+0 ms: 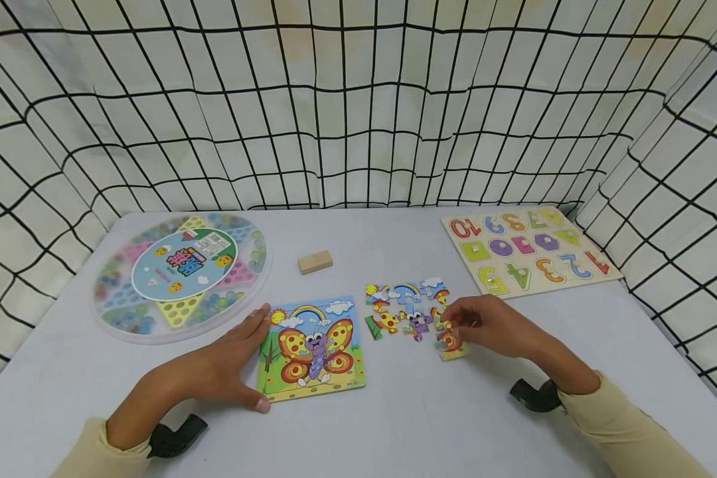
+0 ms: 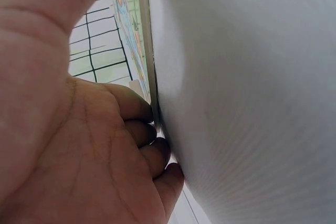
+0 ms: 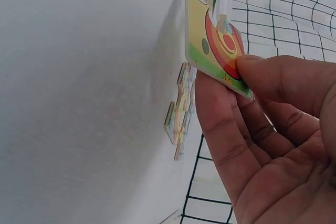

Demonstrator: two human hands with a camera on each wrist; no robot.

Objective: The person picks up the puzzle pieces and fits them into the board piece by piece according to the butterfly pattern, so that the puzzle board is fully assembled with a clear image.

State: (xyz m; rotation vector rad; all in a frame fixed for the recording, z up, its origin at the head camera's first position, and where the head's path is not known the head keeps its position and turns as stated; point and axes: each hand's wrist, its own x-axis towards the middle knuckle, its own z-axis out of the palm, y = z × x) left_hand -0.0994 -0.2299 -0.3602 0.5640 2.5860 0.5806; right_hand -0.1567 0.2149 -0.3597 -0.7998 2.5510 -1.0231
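Note:
A square butterfly picture board (image 1: 315, 352) lies flat on the table. My left hand (image 1: 215, 365) rests along its left side, thumb by the near corner and fingertips by the far corner. In the left wrist view the curved fingers (image 2: 137, 106) touch the board's edge. Between thumb and fingers, my right hand (image 1: 504, 325) pinches a jigsaw piece (image 3: 199, 40) with a red and orange swirl and a green border. That piece is tilted up in the right wrist view. It is held at the lower right of the partly joined butterfly jigsaw (image 1: 417, 323), right of the board.
A round game board (image 1: 173, 309) with coloured beads sits at the left. Behind the picture board lies a small wooden block (image 1: 315, 262). A wooden number puzzle (image 1: 532, 285) occupies the back right. Black netting (image 1: 358, 86) surrounds the table's back and sides.

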